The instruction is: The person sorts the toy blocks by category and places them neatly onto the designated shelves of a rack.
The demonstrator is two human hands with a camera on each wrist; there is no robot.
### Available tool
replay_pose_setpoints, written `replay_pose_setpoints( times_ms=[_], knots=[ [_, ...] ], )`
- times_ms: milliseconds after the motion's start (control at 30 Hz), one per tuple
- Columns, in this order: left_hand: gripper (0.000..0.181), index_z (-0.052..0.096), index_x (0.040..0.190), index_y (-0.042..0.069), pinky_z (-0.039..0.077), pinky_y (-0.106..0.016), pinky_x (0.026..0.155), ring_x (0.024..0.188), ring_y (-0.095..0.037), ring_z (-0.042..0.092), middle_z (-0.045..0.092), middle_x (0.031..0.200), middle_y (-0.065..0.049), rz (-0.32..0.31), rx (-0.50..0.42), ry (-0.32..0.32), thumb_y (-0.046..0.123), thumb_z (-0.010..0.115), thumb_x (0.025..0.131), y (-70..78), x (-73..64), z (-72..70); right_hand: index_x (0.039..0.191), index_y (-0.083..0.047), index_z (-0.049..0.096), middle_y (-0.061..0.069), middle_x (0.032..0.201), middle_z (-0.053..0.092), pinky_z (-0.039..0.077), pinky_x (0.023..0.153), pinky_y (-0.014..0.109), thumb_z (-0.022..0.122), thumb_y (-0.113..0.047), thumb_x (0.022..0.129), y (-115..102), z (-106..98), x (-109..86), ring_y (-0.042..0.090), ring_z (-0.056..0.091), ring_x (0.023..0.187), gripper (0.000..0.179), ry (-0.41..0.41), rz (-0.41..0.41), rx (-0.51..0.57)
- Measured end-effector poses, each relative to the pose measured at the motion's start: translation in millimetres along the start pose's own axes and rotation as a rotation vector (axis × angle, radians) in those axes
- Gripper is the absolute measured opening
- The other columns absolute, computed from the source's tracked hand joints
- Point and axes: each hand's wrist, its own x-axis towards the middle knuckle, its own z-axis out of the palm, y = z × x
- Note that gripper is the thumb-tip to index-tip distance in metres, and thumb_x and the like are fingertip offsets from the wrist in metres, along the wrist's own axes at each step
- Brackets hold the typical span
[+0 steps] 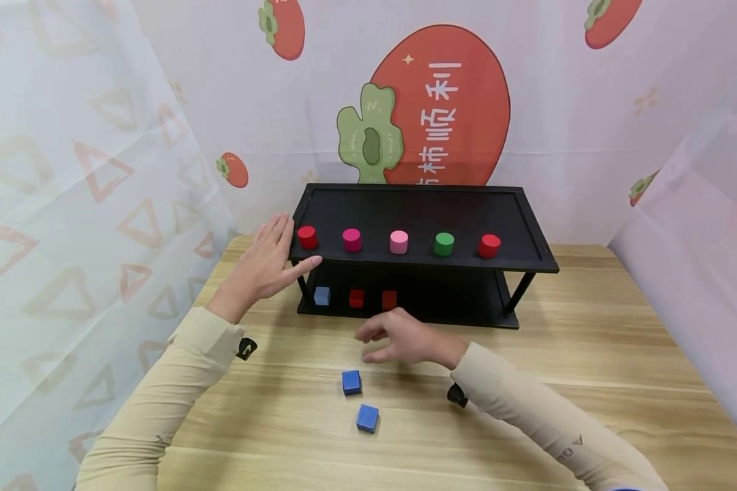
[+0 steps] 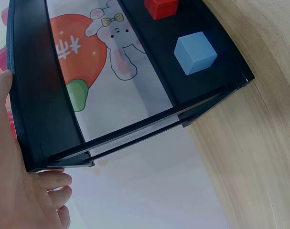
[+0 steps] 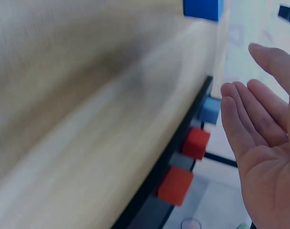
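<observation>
My left hand (image 1: 267, 262) lies against the left end of the black two-tier rack (image 1: 414, 211), fingers straight along its side and thumb stretched across the front corner. In the left wrist view, the thumb and several fingertips show around that end. My right hand (image 1: 405, 337) hovers over the table before the rack, fingers loosely bent, with nothing in it. Two blue cubes, a farther one (image 1: 351, 382) and a nearer one (image 1: 367, 418), sit below it on the wood. On the lower tier stand a light blue cube (image 1: 322, 296), a red cube (image 1: 356, 299) and another red cube (image 1: 389, 300).
Along the upper tier's front edge stand several cylinders: a red one (image 1: 308, 237), a magenta one (image 1: 352, 240), a pink one (image 1: 398, 242), a green one (image 1: 444, 244) and another red one (image 1: 488, 246). Printed cloth (image 1: 178, 82) hangs behind and beside the wooden table (image 1: 620, 341).
</observation>
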Motion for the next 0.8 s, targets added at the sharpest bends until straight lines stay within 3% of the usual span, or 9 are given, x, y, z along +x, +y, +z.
replay_pose_setpoints(
  times_ms=[233,433,800],
  knots=[
    [0.105,0.008,0.168,-0.003,0.002,-0.056,0.136,0.167,-0.039,0.002,0.004,0.178,-0.021,0.002,-0.004,0.006,0.070,0.047,0.102,0.3,-0.2,0.1,0.129,-0.009,0.075,0.005,0.125,0.077,0.059,0.099,0.022,0.085,-0.020,0.092,-2,23,-4.0,0.013,0.073,0.112,0.040,-0.102,-0.026,-0.016],
    [0.106,0.008,0.168,-0.003,0.003,-0.056,0.136,0.167,-0.039,0.002,0.004,0.178,-0.021,0.009,-0.003,0.010,0.072,0.045,0.102,-0.2,0.0,0.5,0.125,-0.012,0.076,-0.002,0.121,0.077,0.058,0.098,0.018,0.086,-0.022,0.091,1,37,-6.2,0.005,0.070,0.107,0.037,-0.086,-0.055,-0.072],
    [0.106,0.009,0.168,-0.003,0.003,-0.056,0.136,0.167,-0.039,0.003,0.005,0.178,-0.021,0.004,-0.003,0.008,0.071,0.046,0.102,0.1,-0.3,0.1,0.123,-0.011,0.076,-0.001,0.118,0.077,0.058,0.095,0.016,0.084,-0.017,0.092,1,44,-8.1,0.003,0.071,0.104,0.032,-0.065,-0.067,-0.017]
  ],
)
